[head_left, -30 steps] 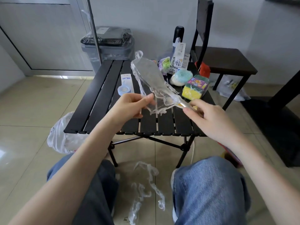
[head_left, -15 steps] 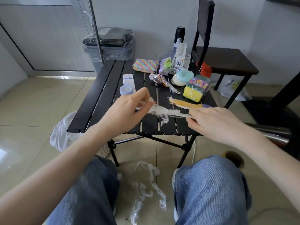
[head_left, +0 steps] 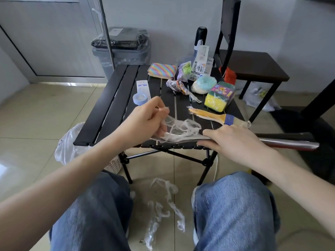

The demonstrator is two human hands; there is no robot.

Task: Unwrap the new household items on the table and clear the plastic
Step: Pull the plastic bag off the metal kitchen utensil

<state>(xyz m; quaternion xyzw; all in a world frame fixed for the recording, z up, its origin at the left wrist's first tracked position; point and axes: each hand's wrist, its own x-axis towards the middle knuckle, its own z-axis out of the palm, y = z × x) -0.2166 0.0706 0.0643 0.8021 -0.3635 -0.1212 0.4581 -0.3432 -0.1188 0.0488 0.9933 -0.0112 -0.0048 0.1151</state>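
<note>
A clear plastic wrap is pinched in the curled fingers of the left hand above the near edge of the black table. Its other end is pressed flat by the straight fingers of the right hand. A yellow brush is seen lying unwrapped just behind it

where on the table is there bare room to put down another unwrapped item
The left slats of the table are bare, bordered by the tape roll on their right. A smaller gap lies mid-table between the tape roll and the brush. The far right is crowded: striped cloth, sponge pack, packets. The near edge holds the plastic wrap.
</note>
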